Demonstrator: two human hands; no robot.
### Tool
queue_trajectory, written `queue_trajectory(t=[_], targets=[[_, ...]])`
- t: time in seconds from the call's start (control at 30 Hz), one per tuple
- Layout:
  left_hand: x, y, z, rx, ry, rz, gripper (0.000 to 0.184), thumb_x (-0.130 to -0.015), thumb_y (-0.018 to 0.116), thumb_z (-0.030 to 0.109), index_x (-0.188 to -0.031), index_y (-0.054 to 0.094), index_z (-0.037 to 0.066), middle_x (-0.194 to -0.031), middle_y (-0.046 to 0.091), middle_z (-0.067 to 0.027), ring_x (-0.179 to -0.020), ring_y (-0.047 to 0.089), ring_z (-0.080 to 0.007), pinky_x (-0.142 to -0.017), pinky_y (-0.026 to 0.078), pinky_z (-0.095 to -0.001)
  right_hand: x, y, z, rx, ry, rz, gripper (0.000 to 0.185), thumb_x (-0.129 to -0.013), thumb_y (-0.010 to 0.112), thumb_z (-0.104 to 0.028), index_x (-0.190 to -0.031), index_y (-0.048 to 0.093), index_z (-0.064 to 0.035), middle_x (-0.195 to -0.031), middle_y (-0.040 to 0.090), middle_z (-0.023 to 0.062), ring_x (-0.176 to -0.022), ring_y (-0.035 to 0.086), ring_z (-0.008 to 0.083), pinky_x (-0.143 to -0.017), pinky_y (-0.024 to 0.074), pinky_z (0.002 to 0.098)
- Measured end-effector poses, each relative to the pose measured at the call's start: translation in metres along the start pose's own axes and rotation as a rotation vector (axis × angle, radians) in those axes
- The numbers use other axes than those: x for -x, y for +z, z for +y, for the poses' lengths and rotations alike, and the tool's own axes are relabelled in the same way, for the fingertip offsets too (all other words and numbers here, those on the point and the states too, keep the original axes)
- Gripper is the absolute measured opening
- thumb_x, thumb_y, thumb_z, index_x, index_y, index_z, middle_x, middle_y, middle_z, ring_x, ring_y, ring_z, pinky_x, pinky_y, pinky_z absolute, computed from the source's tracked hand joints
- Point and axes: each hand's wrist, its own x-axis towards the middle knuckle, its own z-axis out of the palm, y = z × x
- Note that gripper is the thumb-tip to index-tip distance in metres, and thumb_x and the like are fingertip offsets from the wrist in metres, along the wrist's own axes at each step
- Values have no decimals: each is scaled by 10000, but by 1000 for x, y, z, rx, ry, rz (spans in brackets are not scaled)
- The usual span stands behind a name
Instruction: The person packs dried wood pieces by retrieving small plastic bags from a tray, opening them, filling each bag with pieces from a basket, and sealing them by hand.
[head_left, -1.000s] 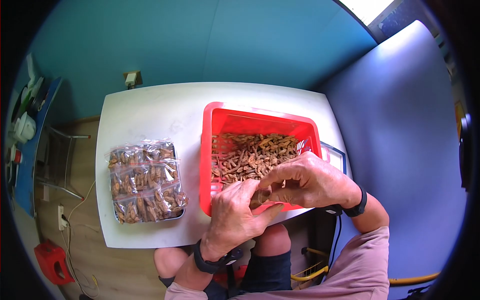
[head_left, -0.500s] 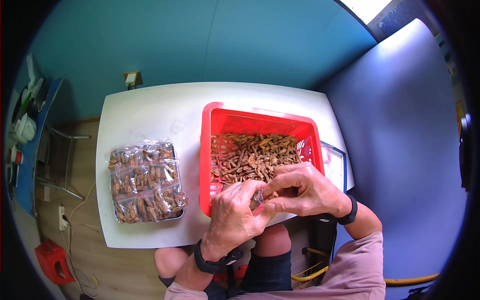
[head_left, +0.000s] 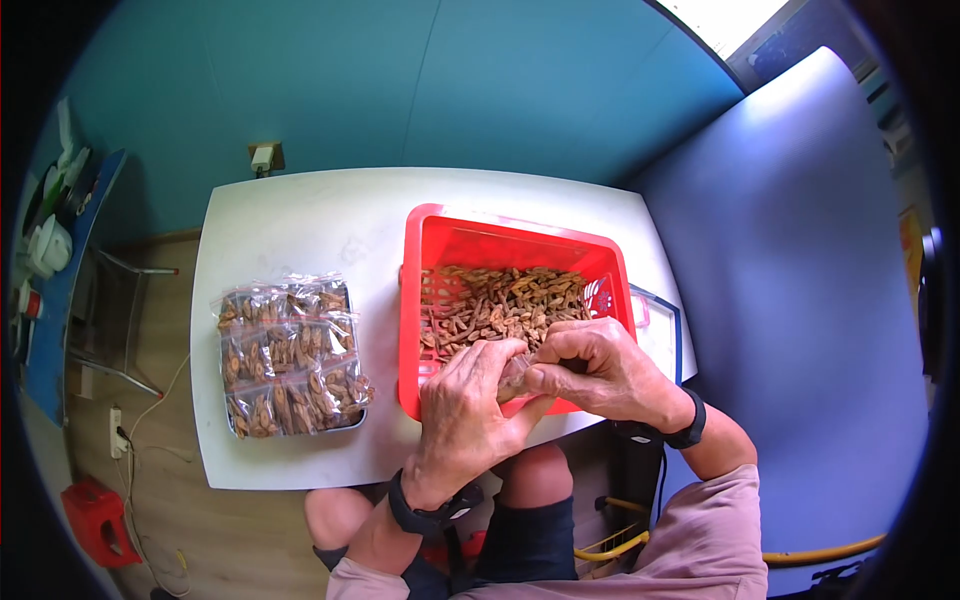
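Observation:
A small clear plastic bag is between my two hands above the near side of a red plastic basket. My left hand is closed round the bag from the left. My right hand pinches at the bag's opening with thumb and fingers; whether dried pieces are also in that pinch is hidden. Brown dried slices, like some dried root or fruit, cover the basket's bottom. To the left, filled zip bags of the same slices lie in overlapping rows on a tray.
The basket and tray stand on a white table. A blue-edged white tray lies partly behind the basket. At the far left is a blue side table with dishes. A red stool and a power strip are on the floor.
My right hand has tilted and its fingers have drawn in at the bag's mouth. The left hand keeps hold of the bag. The view has shifted slightly.

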Motion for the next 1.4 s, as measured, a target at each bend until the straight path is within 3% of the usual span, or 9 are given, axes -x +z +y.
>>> queue_trajectory(t=[0.47, 0.6, 0.67, 0.73, 0.83, 0.93, 0.97, 1.2, 1.4], targets=[[3, 6, -5, -149, 117, 74, 268, -817, 746, 230, -963, 594, 65, -790, 656, -114, -726, 672, -319, -631, 526, -418, -7, -2, -16, -116, 143, -131, 147, -900, 709, -137, -928, 737, 5, -730, 700, 139, -637, 654, 146, -625, 526, 312], [1, 0, -2, -14, 5, 22, 340, -811, 798, 265, -991, 603, 54, -787, 671, -142, -706, 683, -332, -626, 521, -403, -4, -18, -15, -313, 179, 21, 170, -937, 695, -97, -1040, 698, 37, -872, 704, 53, -794, 635, 86, -716, 535, 266], [2, -2, -3, 42, -9, 23, 330, -803, 814, 245, -979, 610, 55, -754, 658, -105, -637, 663, -242, -579, 501, -342, 1, -28, 8, -247, 122, 132, 155, -944, 693, -103, -1037, 704, 21, -875, 695, 42, -800, 623, 75, -702, 529, 263], [1, -8, 2, 156, -124, -4, 311, -805, 814, 216, -978, 617, 51, -726, 633, -63, -604, 613, -146, -558, 476, -287, 0, -40, 27, -72, 141, 139, 109, -918, 692, -96, -969, 707, 0, -796, 693, 77, -747, 668, 136, -672, 537, 308], [1, -7, 0, 139, -106, -15, 310, -810, 808, 196, -996, 617, 38, -722, 623, -43, -608, 585, -102, -551, 463, -257, 6, -45, 64, 759, 0, -186, 84, -781, 641, -93, -811, 673, -21, -695, 646, 182, -699, 677, 341, -640, 529, 430], [0, -6, -1, 140, -100, -12, 315, -807, 811, 185, -1000, 617, 29, -732, 628, -44, -614, 591, -103, -559, 470, -257, 15, -36, 82, 1028, 255, -480, 102, -780, 644, -125, -820, 674, -37, -841, 664, 117, -774, 673, 311, -664, 503, 463], [0, -6, -1, 148, -97, -7, 319, -804, 813, 179, -1001, 617, 24, -736, 629, -43, -620, 593, -101, -563, 474, -256, 20, -36, 85, 1022, 67, -431, 103, -747, 635, -54, -810, 691, 6, -775, 677, 179, -736, 692, 329, -637, 531, 437], [-1, -8, 1, 125, -95, -27, 329, -795, 822, 166, -1006, 616, 19, -758, 631, -50, -663, 608, -100, -597, 487, -256, 18, -25, 98, 938, 115, -413, 89, -744, 644, -61, -793, 687, -1, -805, 671, 194, -769, 684, 354, -677, 525, 461], [-3, -10, 3, 150, -131, -39, 339, -784, 829, 175, -1001, 621, 19, -766, 615, -48, -658, 593, -109, -600, 479, -263, 21, -44, 100, 626, 30, -197, 107, -797, 644, -72, -894, 675, -37, -795, 649, 131, -775, 658, 335, -692, 519, 449]])
